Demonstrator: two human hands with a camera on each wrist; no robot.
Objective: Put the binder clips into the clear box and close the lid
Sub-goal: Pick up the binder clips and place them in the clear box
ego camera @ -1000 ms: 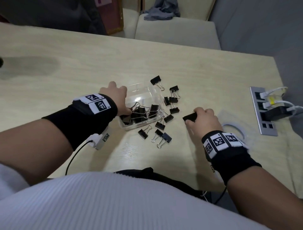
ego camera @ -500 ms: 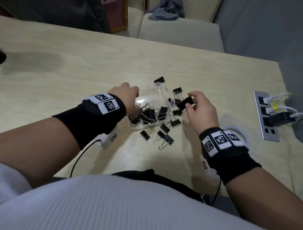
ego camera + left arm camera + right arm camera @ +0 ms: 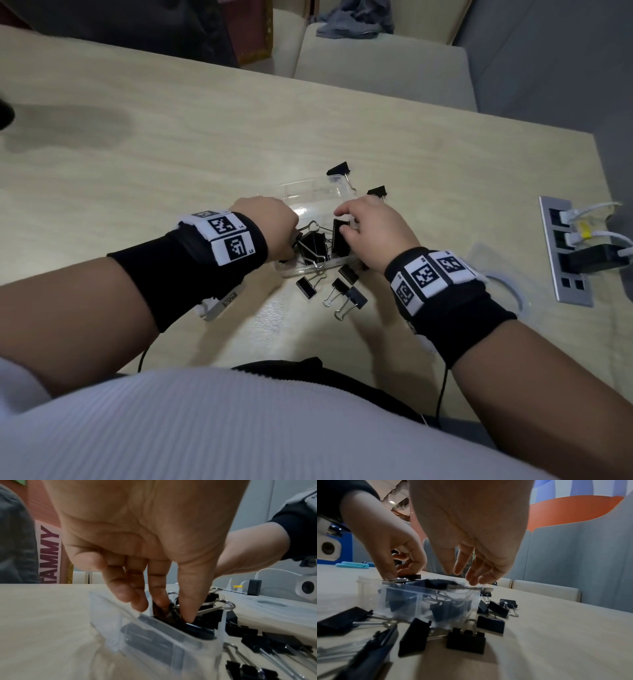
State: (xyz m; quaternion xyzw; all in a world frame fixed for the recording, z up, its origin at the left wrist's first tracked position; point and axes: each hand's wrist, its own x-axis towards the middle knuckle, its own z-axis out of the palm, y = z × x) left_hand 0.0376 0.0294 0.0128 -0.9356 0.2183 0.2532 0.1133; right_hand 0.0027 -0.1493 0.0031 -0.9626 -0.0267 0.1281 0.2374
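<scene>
The clear box [image 3: 308, 187] [image 3: 111, 622] [image 3: 368, 588] stands in the middle of the table with several black binder clips [image 3: 313, 245] inside. My left hand [image 3: 270, 222] [image 3: 171, 609] reaches into its near left corner, thumb and fingertips pinching a clip there. My right hand [image 3: 346, 222] [image 3: 464, 574] hovers over the box's right side with its fingers spread loosely and holding nothing. A black clip [image 3: 340, 236] [image 3: 436, 583] lies just under them on top of the pile. More clips lie loose on the table [image 3: 306, 287] [image 3: 352, 294] [image 3: 339, 169] [image 3: 465, 640].
The clear lid [image 3: 496, 274] lies on the table right of my right wrist. Farther right, a power strip [image 3: 565, 250] with plugs and cables is set into the tabletop near the edge. Beige chairs [image 3: 376, 61] stand beyond the far edge.
My right hand carried a black clip from the table at the right over to the box and let it go there. The left hand stayed at the box's near left corner.
</scene>
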